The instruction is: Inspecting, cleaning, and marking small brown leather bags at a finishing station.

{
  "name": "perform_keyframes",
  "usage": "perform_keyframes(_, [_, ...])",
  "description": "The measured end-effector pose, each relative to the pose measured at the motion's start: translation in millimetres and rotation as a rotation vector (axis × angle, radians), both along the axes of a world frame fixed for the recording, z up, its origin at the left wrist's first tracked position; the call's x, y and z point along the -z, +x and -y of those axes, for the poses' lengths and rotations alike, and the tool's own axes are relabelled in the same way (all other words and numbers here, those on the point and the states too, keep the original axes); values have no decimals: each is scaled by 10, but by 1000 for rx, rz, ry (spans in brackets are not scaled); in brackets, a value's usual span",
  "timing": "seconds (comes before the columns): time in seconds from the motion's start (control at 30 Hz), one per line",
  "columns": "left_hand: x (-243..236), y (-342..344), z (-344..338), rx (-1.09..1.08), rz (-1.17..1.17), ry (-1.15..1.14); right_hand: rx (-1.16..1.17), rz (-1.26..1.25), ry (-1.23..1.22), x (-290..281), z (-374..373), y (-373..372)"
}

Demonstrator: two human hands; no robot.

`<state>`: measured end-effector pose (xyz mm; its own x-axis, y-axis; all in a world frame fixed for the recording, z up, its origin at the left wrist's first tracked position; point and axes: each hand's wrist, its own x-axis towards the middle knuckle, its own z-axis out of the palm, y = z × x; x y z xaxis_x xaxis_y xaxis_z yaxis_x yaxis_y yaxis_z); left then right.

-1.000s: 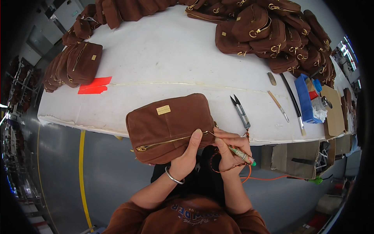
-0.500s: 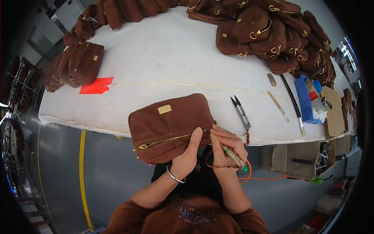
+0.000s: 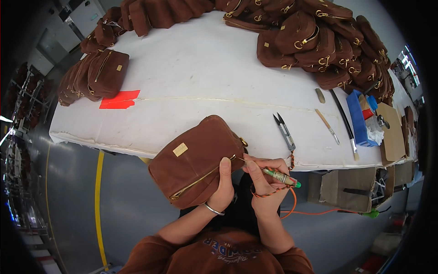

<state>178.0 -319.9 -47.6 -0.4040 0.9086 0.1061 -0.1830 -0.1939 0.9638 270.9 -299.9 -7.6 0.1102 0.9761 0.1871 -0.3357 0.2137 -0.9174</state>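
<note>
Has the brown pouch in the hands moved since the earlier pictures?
Yes. Against the white table, the brown pouch has turned counterclockwise, its left end swinging toward the picture's bottom.

Yr brown top (image 3: 200, 265) carries the clearest print (image 3: 228, 250): bluish block caps w/ paler script alongside, upside down in the head cam view. The gold tag (image 3: 180, 150) on the brown bag (image 3: 196, 166) you're holding is too sm. to read; ditto the marks on the pen-like tool (image 3: 281, 177) & the gold tag (image 3: 119, 68) on the L-hand bag row (image 3: 109, 77).
</note>
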Motion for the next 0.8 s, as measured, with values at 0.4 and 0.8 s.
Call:
perform_keyframes(0.4, [28, -19, -19, 2, -93, -6, 20, 90, 31, 102, -27, -8])
perform_keyframes(0.8, [152, -12, -25, -51, -149, -24, 62, 159, 63, 111, -12, -26])
